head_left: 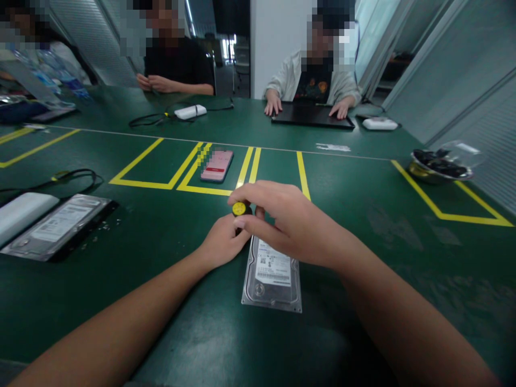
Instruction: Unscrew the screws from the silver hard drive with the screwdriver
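Note:
A silver hard drive with a white label lies flat on the green table in front of me. Over its far left corner stands a screwdriver with a yellow and black cap, upright. My right hand pinches the cap from above with thumb and fingers. My left hand is curled around the screwdriver's lower part, which is hidden by the fingers.
A second hard drive and a white box lie at the left with loose screws beside them. A phone lies inside yellow floor-tape boxes. A metal bowl sits at the right. Three people sit across the table, one at a black laptop.

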The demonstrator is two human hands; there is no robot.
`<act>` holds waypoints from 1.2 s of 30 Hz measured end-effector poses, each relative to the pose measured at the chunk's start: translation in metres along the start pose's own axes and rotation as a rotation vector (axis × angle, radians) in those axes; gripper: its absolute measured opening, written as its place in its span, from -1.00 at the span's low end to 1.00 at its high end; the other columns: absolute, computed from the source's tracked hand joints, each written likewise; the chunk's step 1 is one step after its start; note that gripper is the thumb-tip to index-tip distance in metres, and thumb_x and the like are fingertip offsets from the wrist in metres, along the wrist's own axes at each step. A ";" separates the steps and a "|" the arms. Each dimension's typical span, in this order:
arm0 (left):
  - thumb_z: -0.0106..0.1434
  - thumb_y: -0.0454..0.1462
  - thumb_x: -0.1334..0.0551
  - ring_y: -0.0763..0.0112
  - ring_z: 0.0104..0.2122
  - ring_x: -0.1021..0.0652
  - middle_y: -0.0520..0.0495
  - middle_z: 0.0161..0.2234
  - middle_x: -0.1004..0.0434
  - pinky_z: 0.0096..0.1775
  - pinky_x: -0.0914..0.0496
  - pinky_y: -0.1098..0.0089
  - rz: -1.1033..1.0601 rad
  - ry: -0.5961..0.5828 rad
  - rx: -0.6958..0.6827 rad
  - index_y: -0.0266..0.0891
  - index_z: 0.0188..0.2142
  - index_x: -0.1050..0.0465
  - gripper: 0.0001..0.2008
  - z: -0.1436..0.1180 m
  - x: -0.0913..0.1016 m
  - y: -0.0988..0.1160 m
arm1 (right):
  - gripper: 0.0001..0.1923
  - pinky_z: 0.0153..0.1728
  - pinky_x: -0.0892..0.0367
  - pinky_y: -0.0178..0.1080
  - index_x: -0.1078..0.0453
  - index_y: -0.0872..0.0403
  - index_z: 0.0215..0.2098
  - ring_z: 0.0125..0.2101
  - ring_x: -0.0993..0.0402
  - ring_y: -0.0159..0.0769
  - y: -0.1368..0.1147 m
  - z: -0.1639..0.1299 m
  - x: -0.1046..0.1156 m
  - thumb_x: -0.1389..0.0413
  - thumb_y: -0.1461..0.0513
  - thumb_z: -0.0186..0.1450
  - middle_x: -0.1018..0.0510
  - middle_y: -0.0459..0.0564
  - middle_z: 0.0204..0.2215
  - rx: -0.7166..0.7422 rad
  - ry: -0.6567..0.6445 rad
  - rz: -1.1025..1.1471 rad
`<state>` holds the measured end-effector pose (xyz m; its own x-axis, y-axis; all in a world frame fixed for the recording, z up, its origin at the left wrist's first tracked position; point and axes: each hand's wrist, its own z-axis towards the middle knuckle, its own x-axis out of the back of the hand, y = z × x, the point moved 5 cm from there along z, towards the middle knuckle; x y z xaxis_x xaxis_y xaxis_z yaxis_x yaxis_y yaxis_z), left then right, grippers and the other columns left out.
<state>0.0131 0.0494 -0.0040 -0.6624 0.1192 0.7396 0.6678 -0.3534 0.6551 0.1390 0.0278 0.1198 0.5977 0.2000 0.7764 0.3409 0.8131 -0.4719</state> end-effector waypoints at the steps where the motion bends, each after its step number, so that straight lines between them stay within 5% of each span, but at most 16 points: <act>1: 0.34 -0.15 -0.04 0.15 -0.24 -0.54 -0.14 -0.31 -0.54 -0.13 -0.43 0.14 -0.003 0.001 -0.004 -0.28 -0.32 -0.44 -0.71 0.000 0.000 0.000 | -0.74 -0.18 -0.22 -0.31 -0.38 0.17 -0.04 -0.26 -0.37 -0.35 0.000 0.000 0.000 -0.03 0.18 0.40 -0.52 0.01 -0.16 0.002 0.002 0.001; 36: 0.33 -0.22 -0.11 0.24 -0.25 -0.56 -0.04 -0.26 -0.59 -0.24 -0.39 0.30 -0.014 -0.020 -0.068 -0.22 -0.27 -0.43 -0.83 0.001 -0.004 -0.005 | -0.74 -0.17 -0.29 -0.23 -0.48 0.17 -0.07 -0.19 -0.42 -0.27 0.000 -0.001 0.011 -0.01 0.27 0.37 -0.52 0.07 -0.22 -0.033 0.175 -0.136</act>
<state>0.0127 0.0517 -0.0103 -0.6643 0.1431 0.7336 0.6332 -0.4137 0.6541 0.1460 0.0297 0.1277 0.6608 -0.0103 0.7505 0.4483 0.8074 -0.3836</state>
